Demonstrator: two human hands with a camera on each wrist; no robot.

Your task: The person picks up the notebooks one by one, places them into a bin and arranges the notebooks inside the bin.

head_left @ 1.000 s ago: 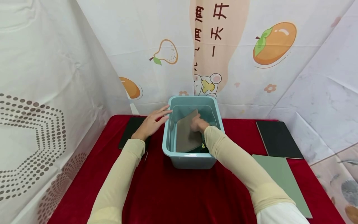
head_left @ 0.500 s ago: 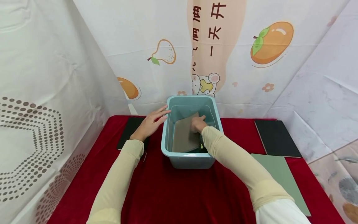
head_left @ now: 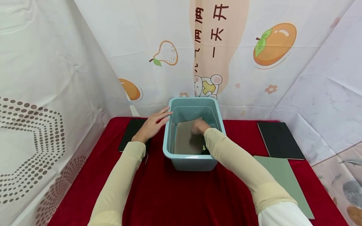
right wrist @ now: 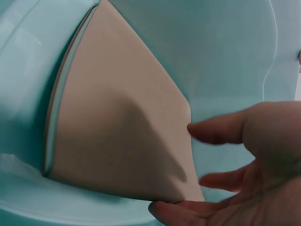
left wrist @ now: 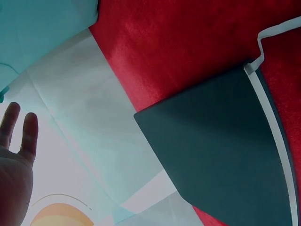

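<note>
A taupe notebook (head_left: 185, 138) lies inside the blue plastic bin (head_left: 195, 166), its page edge showing in the right wrist view. My right hand (head_left: 199, 126) reaches into the bin. In the right wrist view, the spread fingertips (right wrist: 202, 131) of that hand are right at the notebook's edges near one corner, with the fingers only loosely bent. Beside the bin's left rim is my left hand (head_left: 152, 124), its fingers extended and tips at the rim. Under the left wrist lies a dark notebook (left wrist: 211, 146) with a pale elastic band or ribbon.
At the right of the red cloth (head_left: 175, 201) lie a black notebook (head_left: 280, 139) and a green notebook (head_left: 285, 182). Something dark with a yellow-green spot (head_left: 204, 148) shows in the bin beneath the right wrist. A printed curtain (head_left: 135, 56) hangs behind.
The taupe notebook's far edge has dropped lower in the bin, and my right hand has gone down a little with it. My left hand stays at the rim.
</note>
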